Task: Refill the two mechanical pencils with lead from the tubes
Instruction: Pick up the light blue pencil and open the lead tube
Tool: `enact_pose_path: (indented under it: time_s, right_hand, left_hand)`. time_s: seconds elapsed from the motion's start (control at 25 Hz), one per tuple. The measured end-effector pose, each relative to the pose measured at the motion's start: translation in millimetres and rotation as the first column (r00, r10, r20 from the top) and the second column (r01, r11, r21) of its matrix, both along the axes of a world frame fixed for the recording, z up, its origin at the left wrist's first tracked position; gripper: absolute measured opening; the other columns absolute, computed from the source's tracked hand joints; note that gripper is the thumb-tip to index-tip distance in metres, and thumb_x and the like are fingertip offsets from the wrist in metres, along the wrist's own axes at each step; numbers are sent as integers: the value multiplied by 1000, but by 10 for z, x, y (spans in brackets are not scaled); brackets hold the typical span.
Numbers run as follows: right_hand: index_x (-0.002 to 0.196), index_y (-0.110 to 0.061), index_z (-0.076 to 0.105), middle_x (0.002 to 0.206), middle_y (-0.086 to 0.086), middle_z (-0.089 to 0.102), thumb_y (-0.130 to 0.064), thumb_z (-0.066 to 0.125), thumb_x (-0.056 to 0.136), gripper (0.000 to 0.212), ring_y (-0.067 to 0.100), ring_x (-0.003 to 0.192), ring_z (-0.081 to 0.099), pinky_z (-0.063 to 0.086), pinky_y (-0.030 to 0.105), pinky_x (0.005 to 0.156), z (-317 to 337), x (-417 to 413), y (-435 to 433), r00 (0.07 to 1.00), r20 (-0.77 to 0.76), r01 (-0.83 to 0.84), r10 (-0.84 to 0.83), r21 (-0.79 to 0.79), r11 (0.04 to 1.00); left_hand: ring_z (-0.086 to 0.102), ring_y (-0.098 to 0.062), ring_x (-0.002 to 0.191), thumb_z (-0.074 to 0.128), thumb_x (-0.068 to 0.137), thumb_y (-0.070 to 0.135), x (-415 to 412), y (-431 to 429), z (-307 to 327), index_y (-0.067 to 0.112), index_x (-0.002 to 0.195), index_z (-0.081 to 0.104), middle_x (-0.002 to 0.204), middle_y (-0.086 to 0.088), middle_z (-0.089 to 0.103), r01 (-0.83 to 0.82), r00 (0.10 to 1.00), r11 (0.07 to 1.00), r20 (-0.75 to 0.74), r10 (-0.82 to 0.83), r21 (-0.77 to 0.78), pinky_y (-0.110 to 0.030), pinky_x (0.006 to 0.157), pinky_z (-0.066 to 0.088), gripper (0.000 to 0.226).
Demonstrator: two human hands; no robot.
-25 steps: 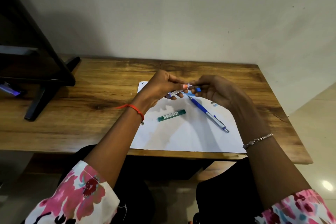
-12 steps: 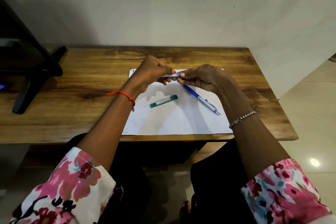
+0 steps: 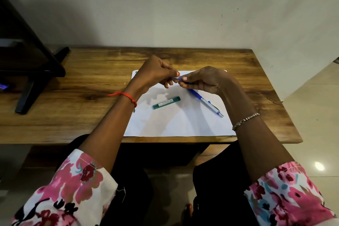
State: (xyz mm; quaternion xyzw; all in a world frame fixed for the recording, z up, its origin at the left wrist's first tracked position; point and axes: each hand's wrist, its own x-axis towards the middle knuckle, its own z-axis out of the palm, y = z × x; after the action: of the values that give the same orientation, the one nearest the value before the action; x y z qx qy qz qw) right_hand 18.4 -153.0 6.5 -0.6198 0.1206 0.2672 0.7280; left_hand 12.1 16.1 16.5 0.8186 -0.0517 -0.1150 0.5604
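My left hand (image 3: 154, 73) and my right hand (image 3: 205, 79) meet fingertip to fingertip above the white paper (image 3: 176, 124). Between them they pinch a small purple-tinted lead tube (image 3: 176, 78), of which only a short piece shows. A bit of blue (image 3: 189, 83) peeks out under my right fingers; what it belongs to is hidden. One blue and silver mechanical pencil (image 3: 206, 102) lies slantwise on the paper under my right hand. A green lead tube (image 3: 166, 102) lies on the paper below my left hand, untouched.
The wooden table (image 3: 73, 112) stands against a pale wall. A black stand (image 3: 34, 71) occupies its left end. The table's right edge drops to a tiled floor (image 3: 315, 134). My knees are under the front edge.
My fingertips have drawn closer together, so less of the purple tube shows between them. The pencil and the green tube on the paper have not moved.
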Motion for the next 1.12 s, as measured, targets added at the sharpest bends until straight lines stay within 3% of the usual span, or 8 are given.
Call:
enact_pose_path:
  time_s: [0.16, 0.36, 0.52, 0.68, 0.84, 1.0, 1.12]
  right_hand:
    - [91, 15, 62, 84, 19, 67, 12, 55, 84, 10, 18, 59, 69, 58, 21, 61, 10, 9, -12, 1000, -15, 6, -6, -15, 1000]
    - [91, 14, 63, 70, 15, 69, 9, 59, 83, 11, 17, 58, 69, 57, 20, 57, 18, 16, -13, 1000, 11, 11, -10, -54, 998]
    - [95, 12, 65, 60, 7, 69, -2, 67, 81, 20, 13, 51, 64, 54, 17, 52, 43, 26, -33, 994, 108, 32, -11, -190, 981]
    - [88, 6, 69, 67, 7, 61, -19, 74, 77, 27, 14, 53, 54, 48, 19, 51, 63, 39, -49, 983, 185, 73, -7, -356, 931]
    - [82, 0, 67, 66, 7, 54, -27, 69, 83, 27, 15, 56, 46, 39, 21, 52, 95, 34, -52, 947, 313, 89, 68, -459, 884]
    - [71, -6, 58, 60, 3, 44, -28, 62, 89, 29, 13, 55, 42, 35, 14, 48, 137, 7, -41, 883, 441, 98, 164, -512, 853]
    - [64, -14, 53, 60, 0, 45, -26, 57, 93, 31, 11, 56, 44, 37, 14, 52, 163, -5, -6, 845, 493, 115, 206, -544, 831]
  left_hand:
    - [57, -6, 44, 63, 81, 1, 4, 30, 14, -6, 89, 70, 50, 4, 67, -1, 1000, 1000, -2, 1, -9, -16, 41, 45, 13]
    - [61, -4, 49, 63, 83, 4, 5, 63, 14, -1, 93, 70, 52, 7, 68, 15, 1000, 1000, -6, -15, 9, -15, 46, 49, 14]
    - [64, -3, 55, 62, 84, 7, 4, 64, 1, 1, 98, 69, 68, 2, 68, 14, 999, 1000, -34, -14, 3, -17, 56, 53, 16]
    - [65, -2, 61, 61, 86, 10, 12, 59, -12, 5, 103, 68, 80, 1, 69, 22, 998, 1000, -58, -23, -6, -22, 68, 55, 19]
    - [66, -2, 63, 60, 87, 13, 18, 54, -10, 7, 106, 67, 82, 2, 69, 11, 997, 999, -82, -14, -31, -26, 75, 55, 21]
    - [66, -6, 67, 59, 88, 14, 0, 35, 5, 6, 107, 66, 87, -3, 69, -16, 994, 998, -109, 10, -55, -29, 77, 55, 22]
    - [65, -3, 61, 60, 88, 18, -16, 4, 30, 13, 104, 67, 85, -1, 69, -39, 991, 996, -129, 28, -80, -26, 71, 56, 19]
